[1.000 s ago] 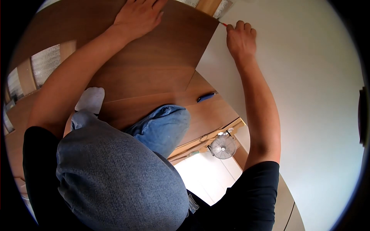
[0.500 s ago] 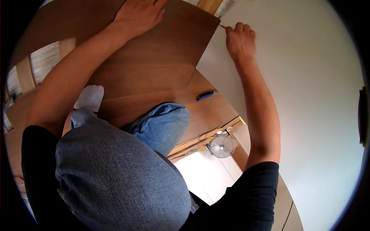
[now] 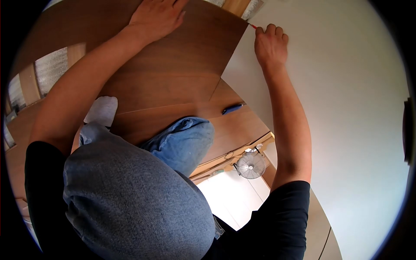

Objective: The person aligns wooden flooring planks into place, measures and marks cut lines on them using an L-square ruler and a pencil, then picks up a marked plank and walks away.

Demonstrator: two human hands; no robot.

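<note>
My left hand (image 3: 158,18) lies flat on a brown wood board (image 3: 186,52), its fingers spread and partly cut off by the top of the view. At the board's upper right corner, against the pale wall (image 3: 346,86), my right hand (image 3: 271,45) pinches a thin red pencil (image 3: 253,26). The pencil's dark tip is at the corner edge of the board. A dark blue tool that looks like a utility knife (image 3: 232,108) lies on the wood floor near my bent knee.
Wooden battens (image 3: 29,82) with silvery foil sheeting (image 3: 52,69) between them show at the left. A round fan (image 3: 251,165) stands by the bright area behind me. The pale wall runs down my right side. My jeans-clad knees (image 3: 182,141) rest on the boards.
My right hand and the pencil have shifted very slightly, with the pencil tip now a little higher at the board's corner. My left hand stays in place.
</note>
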